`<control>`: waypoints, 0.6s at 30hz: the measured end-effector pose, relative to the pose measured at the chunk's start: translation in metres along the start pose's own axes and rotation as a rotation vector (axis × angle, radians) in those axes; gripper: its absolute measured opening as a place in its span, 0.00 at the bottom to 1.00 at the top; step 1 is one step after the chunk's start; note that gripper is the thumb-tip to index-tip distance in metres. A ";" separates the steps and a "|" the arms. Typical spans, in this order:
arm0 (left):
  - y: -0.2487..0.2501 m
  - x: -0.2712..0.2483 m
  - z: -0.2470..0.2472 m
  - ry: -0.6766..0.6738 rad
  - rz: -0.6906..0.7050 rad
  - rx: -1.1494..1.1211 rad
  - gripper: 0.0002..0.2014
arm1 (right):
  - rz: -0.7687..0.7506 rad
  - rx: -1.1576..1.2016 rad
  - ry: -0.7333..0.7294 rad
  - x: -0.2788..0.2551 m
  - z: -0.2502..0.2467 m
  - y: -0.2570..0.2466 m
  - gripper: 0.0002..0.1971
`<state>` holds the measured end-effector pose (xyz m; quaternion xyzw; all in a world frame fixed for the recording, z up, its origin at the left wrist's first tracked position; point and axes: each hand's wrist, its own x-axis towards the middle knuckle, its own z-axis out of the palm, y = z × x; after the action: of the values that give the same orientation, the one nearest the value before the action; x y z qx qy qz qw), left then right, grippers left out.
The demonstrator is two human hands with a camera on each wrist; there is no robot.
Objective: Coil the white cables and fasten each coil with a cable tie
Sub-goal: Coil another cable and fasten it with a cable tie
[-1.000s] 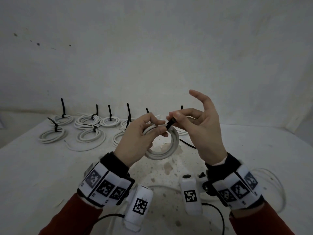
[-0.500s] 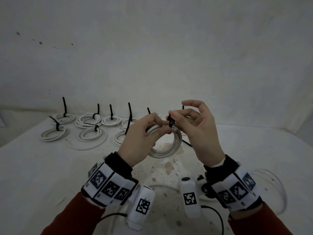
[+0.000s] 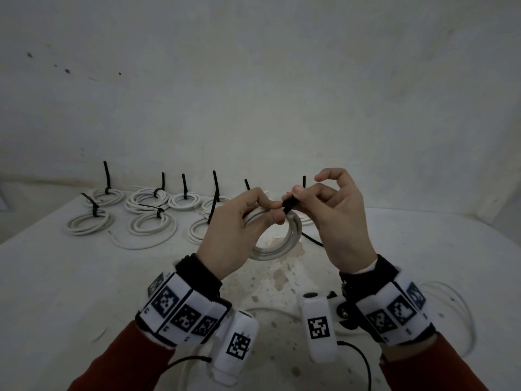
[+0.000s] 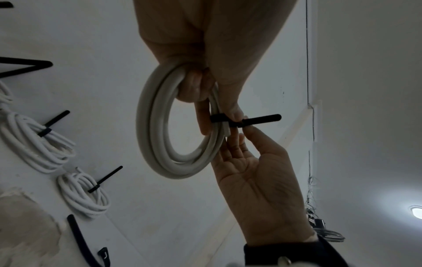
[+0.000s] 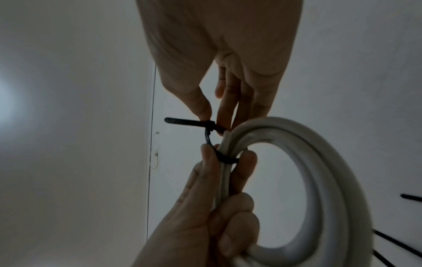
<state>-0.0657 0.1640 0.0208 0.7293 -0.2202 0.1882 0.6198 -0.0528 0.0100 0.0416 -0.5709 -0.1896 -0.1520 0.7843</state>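
Note:
My left hand (image 3: 242, 221) grips a coil of white cable (image 3: 284, 244) above the table, fingers curled round its strands; the same coil (image 4: 160, 130) fills the left wrist view and the coil (image 5: 319, 171) fills the right wrist view. A black cable tie (image 4: 246, 121) is looped round the coil, its tail sticking out sideways. My right hand (image 3: 329, 210) pinches the cable tie (image 3: 289, 206) at its head between thumb and fingers, the index finger lifted. The looped tie (image 5: 210, 137) is still slack around the strands.
Several tied white coils (image 3: 146, 201) with upright black tie tails lie at the back left of the white table (image 3: 56, 277). A loose white cable (image 3: 451, 311) curves at the right. A spare black tie (image 4: 80, 240) lies on the table. Wall behind.
My right hand's raised fingers have curled in, and it has shifted its pinch on the tie. Both hands sit slightly higher, the coil with them.

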 end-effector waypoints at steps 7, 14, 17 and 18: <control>-0.008 0.001 0.000 0.040 0.161 0.263 0.05 | 0.091 -0.071 0.009 0.001 0.000 0.001 0.19; -0.011 0.009 -0.021 0.084 0.494 0.603 0.11 | 0.424 -0.276 -0.189 -0.003 0.001 -0.006 0.16; -0.017 0.010 -0.022 0.074 0.529 0.636 0.07 | 0.459 -0.138 -0.189 -0.005 0.002 -0.005 0.10; -0.018 0.010 -0.022 0.080 0.520 0.618 0.07 | 0.473 -0.103 -0.186 -0.005 0.002 -0.005 0.09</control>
<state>-0.0476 0.1868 0.0153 0.7932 -0.3061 0.4245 0.3113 -0.0593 0.0106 0.0442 -0.6502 -0.1142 0.0793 0.7469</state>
